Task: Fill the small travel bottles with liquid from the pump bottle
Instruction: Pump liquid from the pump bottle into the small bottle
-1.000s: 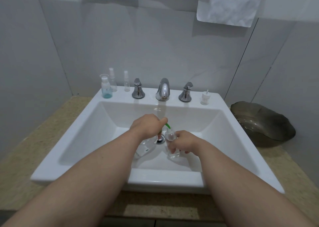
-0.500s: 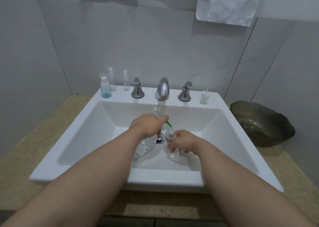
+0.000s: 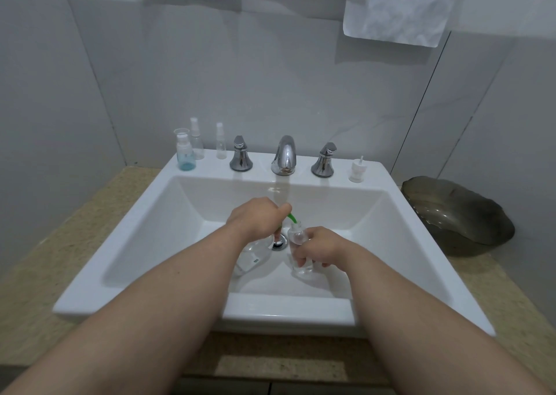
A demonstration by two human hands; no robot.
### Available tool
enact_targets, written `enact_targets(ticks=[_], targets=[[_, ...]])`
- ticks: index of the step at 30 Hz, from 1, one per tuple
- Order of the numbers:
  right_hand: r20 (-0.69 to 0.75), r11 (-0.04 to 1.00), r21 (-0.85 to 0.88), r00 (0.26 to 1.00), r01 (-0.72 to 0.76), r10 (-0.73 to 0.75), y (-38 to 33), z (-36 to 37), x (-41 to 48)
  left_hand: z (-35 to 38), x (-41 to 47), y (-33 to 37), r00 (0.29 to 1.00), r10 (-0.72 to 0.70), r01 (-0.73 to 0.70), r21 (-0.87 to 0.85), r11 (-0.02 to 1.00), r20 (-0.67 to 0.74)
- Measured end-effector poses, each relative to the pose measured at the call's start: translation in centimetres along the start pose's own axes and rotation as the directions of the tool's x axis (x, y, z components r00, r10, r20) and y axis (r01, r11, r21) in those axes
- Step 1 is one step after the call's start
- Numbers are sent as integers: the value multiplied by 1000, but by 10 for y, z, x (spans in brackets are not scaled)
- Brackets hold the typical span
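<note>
A clear plastic pump bottle [image 3: 252,255] with a curved green spout [image 3: 292,218] is held tilted inside the white glazed rectangular sink [image 3: 288,310], beside the round chrome drain [image 3: 279,242]. Its pump head is covered by the left hand [image 3: 255,218], whose fingers are curled firmly over it. The spout tip is set at the open neck of a small transparent cylindrical travel bottle [image 3: 298,236]. This bottle is kept nearly upright, just right of the drain, by the right hand [image 3: 320,248], whose fingers and thumb are wrapped round its smooth lower body. How full it is cannot be told.

On the sink's back ledge are ranged a blue-tinted bottle [image 3: 185,155], two slim clear spray bottles [image 3: 197,142] [image 3: 221,143], a polished chrome faucet [image 3: 284,154] and a white plastic pump cap [image 3: 357,170]. A dark, glossy, wavy-edged bowl [image 3: 457,214] is seen on the speckled beige stone counter [image 3: 45,259]. Crumpled white cloths [image 3: 403,6] hang against the grey tiled wall.
</note>
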State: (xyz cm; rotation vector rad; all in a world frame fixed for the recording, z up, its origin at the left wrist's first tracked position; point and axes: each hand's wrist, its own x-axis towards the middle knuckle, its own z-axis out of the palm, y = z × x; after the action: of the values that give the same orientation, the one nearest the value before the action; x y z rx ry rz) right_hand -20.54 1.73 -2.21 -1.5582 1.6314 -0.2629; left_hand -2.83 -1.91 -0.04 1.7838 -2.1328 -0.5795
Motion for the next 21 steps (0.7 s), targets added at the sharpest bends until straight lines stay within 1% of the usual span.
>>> enact_targets(ticks=[6, 13, 21], targets=[[1, 1000, 3, 1000, 6, -6, 0, -1, -1, 0, -1, 0, 1000, 2, -2, 7, 1000, 0], [5, 1000, 4, 1000, 1, -1, 1, -1, -1, 0, -3, -2, 1000, -21, 22, -69, 997, 6], [6, 1000, -5, 1000, -6, 6, 1, -1, 1, -1, -6, 2, 1000, -16, 17, -58, 998, 17]])
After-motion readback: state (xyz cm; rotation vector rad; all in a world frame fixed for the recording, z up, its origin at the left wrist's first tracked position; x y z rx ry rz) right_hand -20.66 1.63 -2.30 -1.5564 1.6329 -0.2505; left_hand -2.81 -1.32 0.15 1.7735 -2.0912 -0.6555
